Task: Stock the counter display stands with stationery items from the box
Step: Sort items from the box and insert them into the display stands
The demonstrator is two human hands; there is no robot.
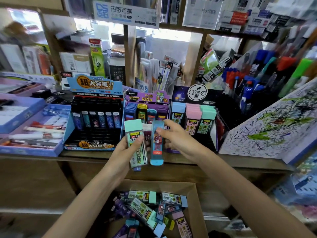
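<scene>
Above the front edge of the counter (240, 162), the left hand (123, 152) is wrapped round a mint-capped case (135, 140), thumb across its label. A blue end pokes out beneath it, too hidden to tell what it belongs to. The right hand (178, 140) pinches a blue case (157, 143) near its top, upright and just beside the mint one. Both cases cover the lower front of the purple stand (145, 100) at the middle of the counter. A black stand (96, 117) sits to its left and a dark stand (193, 114) with pastel caps to its right. Blue trays (34, 131) fill the left end and a scribbled pad (274, 126) leans at the right end, with blurred pens (248, 83) behind. Below the counter, the cardboard box (171, 185) holds a jumble of more cases, its near side cut off
</scene>
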